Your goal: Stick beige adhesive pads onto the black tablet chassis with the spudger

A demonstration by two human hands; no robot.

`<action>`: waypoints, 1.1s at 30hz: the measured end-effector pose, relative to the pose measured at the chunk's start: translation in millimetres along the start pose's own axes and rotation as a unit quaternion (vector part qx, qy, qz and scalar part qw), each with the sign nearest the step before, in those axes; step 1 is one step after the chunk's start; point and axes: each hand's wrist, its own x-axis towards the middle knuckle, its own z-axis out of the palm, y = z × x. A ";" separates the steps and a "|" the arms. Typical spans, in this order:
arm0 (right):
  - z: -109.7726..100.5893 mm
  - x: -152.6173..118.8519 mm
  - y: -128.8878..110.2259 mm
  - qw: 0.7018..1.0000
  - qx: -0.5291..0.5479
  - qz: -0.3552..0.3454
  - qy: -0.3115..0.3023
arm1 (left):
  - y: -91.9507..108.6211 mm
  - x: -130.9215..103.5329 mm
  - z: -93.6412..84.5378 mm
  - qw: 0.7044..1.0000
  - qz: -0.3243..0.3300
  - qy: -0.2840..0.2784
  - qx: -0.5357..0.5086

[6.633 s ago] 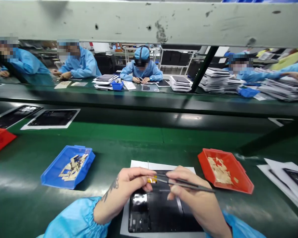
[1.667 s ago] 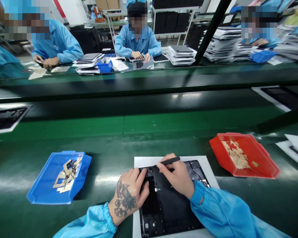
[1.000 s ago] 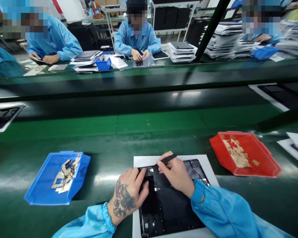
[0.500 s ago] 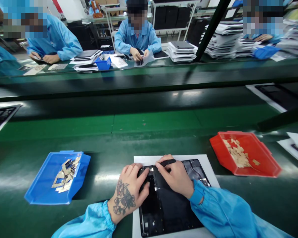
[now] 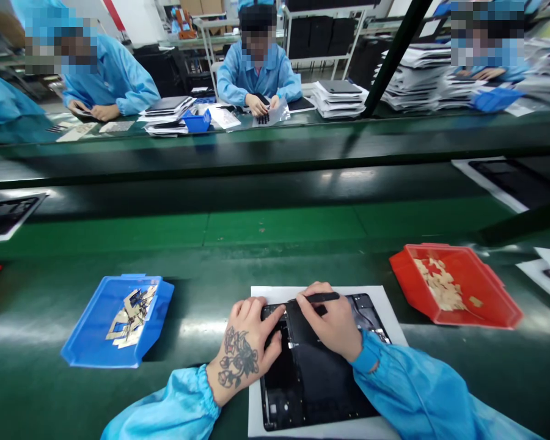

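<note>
— Black panel [image 5: 316,373], flat and matte, is lying on a white sheet [image 5: 394,318] on the glossy green table [image 5: 275,269], right under both hands. What is the left hand [image 5: 245,351] doing?

— Its fingers are spreading apart, pressing flat on the panel's top-left edge. The right hand [image 5: 332,324] is sitting at one o'clock from it, fingers clamping slim black tweezers [image 5: 318,297].

— Advice?

— I would say keep the left hand pinning the panel and the tweezers low and steady.

— Around them?

— A blue bin [image 5: 114,324] of thin tan strips is sitting at nine o'clock, a red bin [image 5: 458,293] of pale flakes at two o'clock.
</note>
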 end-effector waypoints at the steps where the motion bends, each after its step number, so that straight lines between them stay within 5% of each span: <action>1: -0.9 0.7 -0.1 1.000 0.002 0.004 0.013 | 0.3 0.0 0.6 1.000 0.000 0.003 0.002; 15: 3.3 2.3 4.8 0.987 0.118 0.106 -0.020 | -7.9 -6.6 0.1 0.999 0.008 -0.013 -0.046; 25: 4.1 -2.3 -1.3 0.978 0.165 0.035 -0.119 | -4.1 -4.3 -5.4 0.999 -0.004 -0.028 -0.046; 33: 3.0 -3.3 -2.8 0.978 0.097 -0.123 -0.141 | -5.8 -4.5 -1.4 0.998 -0.005 -0.022 -0.058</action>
